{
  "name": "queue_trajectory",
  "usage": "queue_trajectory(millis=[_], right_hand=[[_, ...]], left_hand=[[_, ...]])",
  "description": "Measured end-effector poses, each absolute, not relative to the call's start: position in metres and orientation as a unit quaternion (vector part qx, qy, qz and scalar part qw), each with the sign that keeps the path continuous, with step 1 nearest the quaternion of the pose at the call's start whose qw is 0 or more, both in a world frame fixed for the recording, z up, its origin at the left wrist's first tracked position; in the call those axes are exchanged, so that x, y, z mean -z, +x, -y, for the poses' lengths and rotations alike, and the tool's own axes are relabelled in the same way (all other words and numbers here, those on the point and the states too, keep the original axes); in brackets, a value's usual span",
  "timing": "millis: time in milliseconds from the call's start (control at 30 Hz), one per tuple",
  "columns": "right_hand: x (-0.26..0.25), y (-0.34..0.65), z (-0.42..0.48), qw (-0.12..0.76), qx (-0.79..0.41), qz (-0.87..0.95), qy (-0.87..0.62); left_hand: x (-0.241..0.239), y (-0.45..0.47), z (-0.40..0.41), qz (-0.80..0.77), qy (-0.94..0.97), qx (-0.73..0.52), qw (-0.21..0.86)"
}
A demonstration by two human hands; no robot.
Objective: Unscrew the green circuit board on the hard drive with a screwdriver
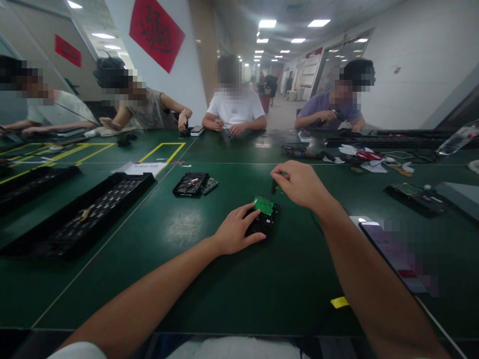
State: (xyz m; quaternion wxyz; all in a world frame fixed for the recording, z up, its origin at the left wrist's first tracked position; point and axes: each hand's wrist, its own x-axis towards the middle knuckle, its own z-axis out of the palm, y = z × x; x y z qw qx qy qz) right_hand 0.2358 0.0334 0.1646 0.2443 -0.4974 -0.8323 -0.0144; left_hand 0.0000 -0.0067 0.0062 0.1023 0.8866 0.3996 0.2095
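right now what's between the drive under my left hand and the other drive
A loose circuit board beside the far drive, then bare mat; head view.

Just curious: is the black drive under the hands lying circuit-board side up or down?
Up: the green circuit board shows on top of the drive, which lies flat under the left hand.

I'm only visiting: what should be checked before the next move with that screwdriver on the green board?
1. The left hand grips the drive: ok.
2. The drive lies flat on the table: ok.
3. The right hand holds the screwdriver upright above the green board: ok.
4. The screwdriver tip sits in a screw: cannot tell, too small.
5. The phone lies apart from the drive: ok.
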Motion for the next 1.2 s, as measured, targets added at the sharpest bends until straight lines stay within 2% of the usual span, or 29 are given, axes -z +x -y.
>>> queue_trajectory(millis=[533, 733, 933, 1200], right_hand=[[-0.1633, 0.2352, -0.0306, 0.282, -0.050, 0.810, -0.512], [-0.1636, 0.2345, -0.0325, 0.261, -0.004, 0.827, -0.498], [-0.1636, 0.2366, -0.0330, 0.251, -0.040, 0.836, -0.486], [-0.1621, 0.2357, -0.0343, 0.255, -0.022, 0.812, -0.524]], left_hand=[[-0.0052, -0.0004, 0.0059, -0.399, 0.886, -0.212, 0.105], [-0.0047, 0.0004, 0.0056, -0.402, 0.885, -0.211, 0.105], [-0.0053, 0.0006, 0.0054, -0.401, 0.887, -0.205, 0.102], [-0.0074, 0.0000, 0.0067, -0.402, 0.886, -0.206, 0.107]])
